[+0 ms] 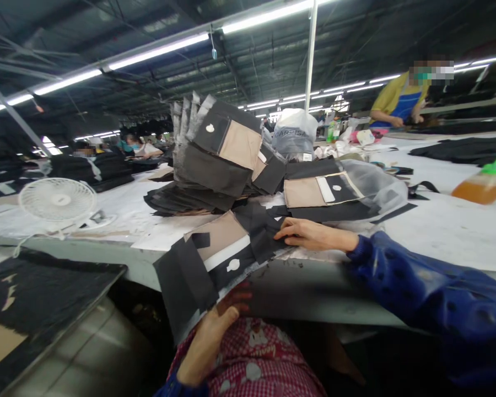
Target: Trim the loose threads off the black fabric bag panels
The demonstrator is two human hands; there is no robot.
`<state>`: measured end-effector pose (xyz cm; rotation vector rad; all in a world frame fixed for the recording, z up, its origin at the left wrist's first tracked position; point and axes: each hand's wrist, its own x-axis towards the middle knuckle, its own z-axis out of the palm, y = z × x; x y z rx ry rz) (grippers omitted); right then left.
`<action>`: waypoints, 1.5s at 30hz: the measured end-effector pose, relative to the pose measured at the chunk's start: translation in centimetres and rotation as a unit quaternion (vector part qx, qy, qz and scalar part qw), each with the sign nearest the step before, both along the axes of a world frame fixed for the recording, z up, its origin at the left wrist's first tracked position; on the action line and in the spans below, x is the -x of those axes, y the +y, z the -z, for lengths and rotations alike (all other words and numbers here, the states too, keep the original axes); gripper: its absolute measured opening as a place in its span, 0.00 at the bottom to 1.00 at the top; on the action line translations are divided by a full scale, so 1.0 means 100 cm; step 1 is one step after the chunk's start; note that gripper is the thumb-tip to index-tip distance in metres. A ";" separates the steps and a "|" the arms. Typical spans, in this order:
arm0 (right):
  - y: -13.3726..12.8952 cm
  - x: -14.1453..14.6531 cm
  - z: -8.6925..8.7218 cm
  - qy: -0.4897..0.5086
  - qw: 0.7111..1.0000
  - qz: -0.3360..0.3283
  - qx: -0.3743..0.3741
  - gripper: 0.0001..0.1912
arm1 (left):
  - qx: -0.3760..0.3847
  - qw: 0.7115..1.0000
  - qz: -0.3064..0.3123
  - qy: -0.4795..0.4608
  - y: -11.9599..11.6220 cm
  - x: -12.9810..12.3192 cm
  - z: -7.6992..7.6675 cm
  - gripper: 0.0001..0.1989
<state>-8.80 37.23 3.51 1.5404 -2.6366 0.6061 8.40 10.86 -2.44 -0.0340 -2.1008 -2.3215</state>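
Note:
A black fabric panel (190,275) with a beige patch, a white strip and a white oval mark lies across the table's front edge, its left end hanging over. My left hand (215,328) is below that end, close to the lower edge, thumb apart and fingers stretched out, somewhat blurred. At the panel's other end, my right hand (306,234) has its fingers bent onto a small black fabric piece (264,234), apparently pinching it; the fingertips are partly hidden. Behind them rises a stack of similar black panels (215,171).
Another beige-patched panel (310,190) lies right of the stack under clear plastic (380,190). A white fan (58,199) stands at left, a bottle of orange liquid (479,186) at far right. A filled plastic bag (295,132) sits behind. Across the tables works a person in a blue apron (407,107).

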 end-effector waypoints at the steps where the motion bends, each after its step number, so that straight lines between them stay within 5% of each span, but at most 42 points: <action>1: 0.000 0.000 0.004 0.005 0.999 0.034 0.011 0.17 | -0.073 0.997 -0.030 0.013 -0.003 -0.006 0.005 0.25; 4: -0.006 0.006 0.016 0.015 0.990 0.140 0.030 0.16 | -0.260 0.952 -0.150 0.065 -0.012 -0.019 0.004 0.25; 7: -0.013 0.012 0.018 0.002 0.982 0.187 0.018 0.13 | -0.304 0.923 -0.232 0.036 -0.027 -0.022 -0.006 0.20; 10: -0.014 0.011 0.010 -0.030 0.987 0.157 0.020 0.12 | -0.206 0.932 -0.299 0.002 -0.041 -0.020 -0.007 0.12; 13: -0.006 0.002 -0.001 -0.068 0.990 0.120 0.018 0.13 | -0.094 0.922 -0.374 0.018 -0.043 -0.010 -0.008 0.16; 18: 0.010 -0.001 -0.007 -0.034 0.979 0.200 0.007 0.15 | -0.052 0.921 -0.380 0.070 -0.051 0.033 -0.032 0.18; 20: 0.010 0.003 -0.005 -0.023 0.973 0.231 -0.002 0.15 | 0.011 0.878 -0.453 0.152 -0.053 0.048 -0.045 0.20; 22: 0.008 0.006 -0.003 -0.025 0.970 0.241 -0.011 0.14 | 0.157 0.808 -0.505 0.260 -0.043 0.054 -0.055 0.23; 24: 0.005 0.008 -0.002 -0.033 0.968 0.246 -0.018 0.14 | 0.334 0.756 -0.434 0.360 -0.019 0.053 -0.060 0.23; 26: 0.005 0.007 0.000 -0.033 0.967 0.252 -0.018 0.14 | 0.489 0.709 -0.267 0.431 0.014 0.048 -0.061 0.20; 29: 0.007 0.005 0.005 -0.024 0.970 0.240 -0.004 0.13 | 0.606 0.621 -0.101 0.488 0.058 0.044 -0.058 0.17; 36: 0.009 0.006 0.014 -0.003 0.973 0.231 0.022 0.12 | 0.670 0.510 0.068 0.535 0.079 0.039 -0.068 0.08; 45: 0.007 0.002 0.012 -0.005 0.971 0.240 0.011 0.13 | 0.681 0.475 0.134 0.540 0.083 0.028 -0.071 0.08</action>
